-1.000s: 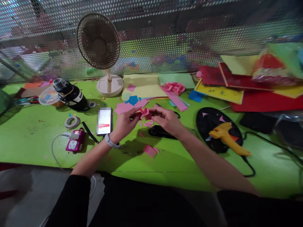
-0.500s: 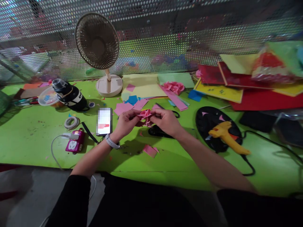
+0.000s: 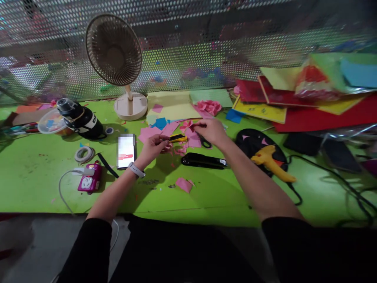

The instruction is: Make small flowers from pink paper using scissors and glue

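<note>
My right hand pinches the edge of a small pink paper flower above loose pink paper. My left hand has its thumb and fingers closed together, just left of a yellow-and-black utility knife. Folded pink paper pieces lie below the knife, some right by the left fingertips; whether those fingers hold any cannot be made out. Past the right hand, a cluster of pink paper flowers rests on the paper sheets. A black stapler-like tool lies nearer to me.
A yellow glue gun lies on a black round tray at right. A phone, tape roll, purple power socket and black bottle are at left. A fan stands behind. Coloured sheets pile up right.
My hands have moved apart. The right has gone up and right with the pink flower, while the left has come slightly down. The utility knife and the black tool are now uncovered.
</note>
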Tool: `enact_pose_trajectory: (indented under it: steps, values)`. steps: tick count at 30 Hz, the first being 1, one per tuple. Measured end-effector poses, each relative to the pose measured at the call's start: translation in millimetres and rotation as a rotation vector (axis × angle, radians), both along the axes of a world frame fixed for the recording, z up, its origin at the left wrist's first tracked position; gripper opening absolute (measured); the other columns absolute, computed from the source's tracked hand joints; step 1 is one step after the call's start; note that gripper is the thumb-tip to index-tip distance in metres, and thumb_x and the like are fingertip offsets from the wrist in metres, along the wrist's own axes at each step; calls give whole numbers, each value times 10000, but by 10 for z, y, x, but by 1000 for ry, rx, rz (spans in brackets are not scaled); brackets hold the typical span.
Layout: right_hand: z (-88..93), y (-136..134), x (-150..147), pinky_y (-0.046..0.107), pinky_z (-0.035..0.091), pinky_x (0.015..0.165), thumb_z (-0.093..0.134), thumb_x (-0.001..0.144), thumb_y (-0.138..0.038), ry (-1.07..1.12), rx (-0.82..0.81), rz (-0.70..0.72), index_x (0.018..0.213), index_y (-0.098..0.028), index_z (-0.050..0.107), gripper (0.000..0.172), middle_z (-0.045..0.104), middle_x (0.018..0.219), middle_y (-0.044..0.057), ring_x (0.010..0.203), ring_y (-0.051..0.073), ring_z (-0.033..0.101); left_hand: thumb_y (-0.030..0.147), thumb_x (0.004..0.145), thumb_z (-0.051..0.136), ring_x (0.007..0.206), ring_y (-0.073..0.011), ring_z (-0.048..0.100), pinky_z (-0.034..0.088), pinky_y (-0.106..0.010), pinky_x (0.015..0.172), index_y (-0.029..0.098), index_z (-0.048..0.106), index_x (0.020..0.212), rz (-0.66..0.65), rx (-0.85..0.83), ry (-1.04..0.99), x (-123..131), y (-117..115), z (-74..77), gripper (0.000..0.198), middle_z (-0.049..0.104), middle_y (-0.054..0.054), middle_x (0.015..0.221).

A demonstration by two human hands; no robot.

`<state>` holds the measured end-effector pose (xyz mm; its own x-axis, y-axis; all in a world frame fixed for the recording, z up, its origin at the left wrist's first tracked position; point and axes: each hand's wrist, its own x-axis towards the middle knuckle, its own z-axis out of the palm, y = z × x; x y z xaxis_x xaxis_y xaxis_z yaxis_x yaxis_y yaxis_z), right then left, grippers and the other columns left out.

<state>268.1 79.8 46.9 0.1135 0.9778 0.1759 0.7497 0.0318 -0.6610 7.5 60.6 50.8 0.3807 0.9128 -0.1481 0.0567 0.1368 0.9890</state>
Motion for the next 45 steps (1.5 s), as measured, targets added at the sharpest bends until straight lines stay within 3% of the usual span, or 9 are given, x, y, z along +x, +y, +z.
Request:
enact_pose_trajectory:
  steps: [3, 11, 17, 29, 35, 37, 41, 43, 45]
  values:
    - [-61, 126, 5, 272, 359, 518, 600, 797, -298, -91, -42, -13, 864, -176, 803, 246, 735, 676, 45, 541, 153, 562, 163, 871, 655, 607, -84, 700, 596, -205, 627, 100, 675, 913, -18, 39, 57, 24, -5, -36, 78, 752, -67, 788]
    - [-126, 226, -197, 303, 393, 582, 635, 835, -225, -177, -139, 56, 781, -198, 780, 158, 695, 621, 55, 583, 184, 585, 132, 871, 631, 597, -89, 696, 595, -217, 628, 98, 675, 930, -4, 72, 70, 20, -28, -39, 81, 744, -61, 769]
    - [-45, 146, -42, 323, 437, 626, 682, 812, -214, -195, -112, 11, 948, -170, 780, 173, 774, 896, 116, 713, 224, 657, 121, 879, 626, 615, -91, 702, 602, -219, 638, 90, 660, 947, 27, 46, 25, 14, 4, -39, 82, 739, -63, 771]
    - [177, -241, 272, 350, 439, 630, 646, 838, -371, -141, -64, 27, 945, -190, 760, 239, 748, 821, 94, 720, 252, 655, 376, 902, 663, 659, -102, 712, 548, -182, 558, 213, 648, 1082, 434, 424, -156, -207, 69, 459, 243, 751, -17, 834]
    - [461, -304, 261, 361, 450, 662, 626, 861, -363, -174, -111, 21, 951, -163, 747, 251, 723, 798, 103, 728, 240, 647, 386, 877, 701, 626, -98, 697, 521, -175, 516, 247, 682, 1017, 487, 494, -238, -308, 128, 518, 198, 731, 0, 760]
    - [569, -504, 145, 356, 466, 684, 630, 865, -415, -150, -123, 159, 989, -181, 747, 289, 735, 881, 99, 763, 227, 649, 365, 891, 687, 628, -98, 694, 520, -178, 523, 248, 686, 1002, 474, 505, -236, -313, 138, 502, 161, 732, -3, 769]
    - [576, -1030, -165, 353, 521, 743, 660, 846, -510, -74, -402, 740, 1213, -249, 689, 452, 665, 1230, 96, 805, 201, 680, 339, 911, 663, 650, -109, 700, 522, -191, 547, 242, 684, 998, 422, 518, -205, -287, 127, 465, 132, 727, -10, 786]
    - [428, -1226, -322, 373, 530, 796, 655, 857, -488, -96, -446, 835, 1327, -245, 616, 530, 602, 1339, 113, 846, 212, 691, 340, 917, 657, 658, -113, 702, 518, -192, 553, 239, 682, 1010, 393, 517, -185, -264, 111, 448, 140, 719, -11, 780]
    - [237, -1337, -466, 387, 526, 809, 625, 888, -430, -124, -418, 812, 1320, -214, 610, 484, 620, 1306, 130, 965, 259, 676, 343, 917, 657, 654, -111, 699, 512, -188, 553, 231, 679, 1019, 361, 506, -168, -238, 87, 435, 154, 710, -9, 769]
